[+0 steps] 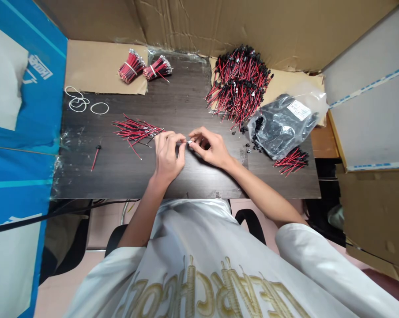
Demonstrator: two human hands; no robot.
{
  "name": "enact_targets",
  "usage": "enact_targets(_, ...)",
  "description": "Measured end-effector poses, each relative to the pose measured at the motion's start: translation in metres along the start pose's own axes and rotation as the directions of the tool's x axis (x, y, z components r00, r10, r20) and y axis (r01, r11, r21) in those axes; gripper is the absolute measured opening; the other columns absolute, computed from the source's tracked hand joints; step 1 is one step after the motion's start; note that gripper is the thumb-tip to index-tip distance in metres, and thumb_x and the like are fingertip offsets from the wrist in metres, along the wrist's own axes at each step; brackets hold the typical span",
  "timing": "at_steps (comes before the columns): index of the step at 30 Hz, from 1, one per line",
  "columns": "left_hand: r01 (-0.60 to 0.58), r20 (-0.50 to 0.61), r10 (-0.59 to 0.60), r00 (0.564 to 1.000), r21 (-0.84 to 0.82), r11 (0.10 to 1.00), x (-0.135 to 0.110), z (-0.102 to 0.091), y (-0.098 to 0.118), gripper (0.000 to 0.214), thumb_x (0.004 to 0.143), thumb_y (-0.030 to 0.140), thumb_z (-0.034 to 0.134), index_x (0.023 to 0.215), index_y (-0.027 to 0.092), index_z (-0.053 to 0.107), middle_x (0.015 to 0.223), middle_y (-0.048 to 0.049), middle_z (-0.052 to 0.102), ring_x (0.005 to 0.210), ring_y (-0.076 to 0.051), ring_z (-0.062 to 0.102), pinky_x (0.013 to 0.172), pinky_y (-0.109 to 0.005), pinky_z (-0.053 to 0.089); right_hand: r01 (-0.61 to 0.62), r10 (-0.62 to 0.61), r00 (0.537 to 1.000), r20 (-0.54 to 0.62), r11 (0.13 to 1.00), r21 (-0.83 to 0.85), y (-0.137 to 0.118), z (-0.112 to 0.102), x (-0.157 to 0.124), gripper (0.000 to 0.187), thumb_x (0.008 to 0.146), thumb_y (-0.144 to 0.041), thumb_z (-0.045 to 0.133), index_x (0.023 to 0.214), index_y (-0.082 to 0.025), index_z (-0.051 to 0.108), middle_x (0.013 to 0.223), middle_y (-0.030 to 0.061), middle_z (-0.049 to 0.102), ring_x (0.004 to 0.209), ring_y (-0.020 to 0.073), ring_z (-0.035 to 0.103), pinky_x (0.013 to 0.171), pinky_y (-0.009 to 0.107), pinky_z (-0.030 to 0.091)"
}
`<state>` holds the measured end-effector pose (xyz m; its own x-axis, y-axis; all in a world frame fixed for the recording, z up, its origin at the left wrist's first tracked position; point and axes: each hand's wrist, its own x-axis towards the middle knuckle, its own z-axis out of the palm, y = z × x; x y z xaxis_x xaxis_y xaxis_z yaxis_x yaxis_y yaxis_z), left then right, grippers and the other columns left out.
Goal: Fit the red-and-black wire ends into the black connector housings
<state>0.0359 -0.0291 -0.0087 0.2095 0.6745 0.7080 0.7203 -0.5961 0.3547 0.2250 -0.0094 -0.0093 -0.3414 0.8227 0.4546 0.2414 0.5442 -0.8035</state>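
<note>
My left hand [169,155] is closed in a pinch near the middle of the table, with a thin wire lead [178,141] between thumb and fingers. Facing it, my right hand [212,148] pinches at a small pale-tipped piece [189,141] at the end of that lead; its exact kind is too small to tell. The fingertips of both hands almost meet. Just left of my left hand lies a loose pile of red and black wires [133,129] with metal ends, partly hidden behind my fingers.
Two banded wire bundles [131,66] lie at the back left, beside rubber bands [77,101]. One single wire with a black connector [96,158] lies left. A big heap of connectored wires [241,84], a plastic bag of black parts [285,123] and more wires [292,161] occupy the right.
</note>
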Motion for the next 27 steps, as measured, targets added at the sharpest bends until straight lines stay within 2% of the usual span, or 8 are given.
enact_targets(5,-0.001,0.018,0.001,1.0,-0.017,1.0,-0.0007,0.0013,-0.0005,0.011,0.101,0.02,0.056,0.111,0.023,0.055,0.099,-0.007,0.071,0.1,-0.025,0.064,0.093,-0.043,0.046,-0.012,0.012,1.0,0.006,1.0,0.003,0.0024,-0.0005,0.0004,0.026,0.103,-0.042,0.064,0.117,-0.021,0.063,0.094,0.0021,0.074,0.073,0.0121,0.065,0.065,0.024,0.054)
enact_targets(10,0.053,0.061,-0.052,0.997,-0.023,0.998,-0.0026,0.0024,-0.0015,0.01,0.101,0.023,0.054,0.111,0.023,0.057,0.101,-0.0089,0.07,0.102,-0.027,0.064,0.095,-0.046,0.045,-0.046,0.046,0.999,0.018,0.999,-0.01,0.0043,-0.001,0.0008,0.032,0.103,-0.051,0.062,0.116,-0.021,0.064,0.096,0.0037,0.075,0.075,0.0143,0.067,0.066,0.026,0.055)
enact_targets(14,0.021,0.047,-0.022,0.999,0.006,1.0,-0.0027,0.0024,-0.0021,0.01,0.1,0.022,0.054,0.11,0.024,0.056,0.099,-0.0082,0.071,0.1,-0.026,0.066,0.092,-0.046,0.048,-0.059,0.058,0.998,0.031,0.998,0.026,0.0041,-0.0012,0.0,0.032,0.102,-0.05,0.063,0.116,-0.021,0.064,0.095,0.0035,0.076,0.074,0.0142,0.068,0.067,0.026,0.055)
enact_targets(22,-0.027,0.009,0.028,1.0,-0.046,0.999,0.0,0.0021,0.0001,0.012,0.101,0.019,0.056,0.111,0.023,0.056,0.099,-0.0064,0.071,0.098,-0.024,0.065,0.09,-0.041,0.049,-0.074,0.07,0.997,0.045,0.992,0.101,0.0061,-0.0025,0.0002,0.026,0.101,-0.044,0.066,0.112,-0.02,0.065,0.095,0.0026,0.078,0.075,0.0131,0.071,0.066,0.024,0.054)
enact_targets(27,-0.035,-0.006,0.035,0.999,-0.067,0.997,0.0018,0.0008,0.0009,0.012,0.1,0.018,0.059,0.11,0.023,0.056,0.097,-0.0041,0.071,0.095,-0.022,0.065,0.089,-0.039,0.051,-0.108,0.103,0.993,0.052,0.989,0.101,0.0058,-0.0027,-0.0003,0.033,0.1,-0.051,0.066,0.113,-0.021,0.066,0.097,0.0038,0.079,0.077,0.0147,0.072,0.067,0.026,0.056)
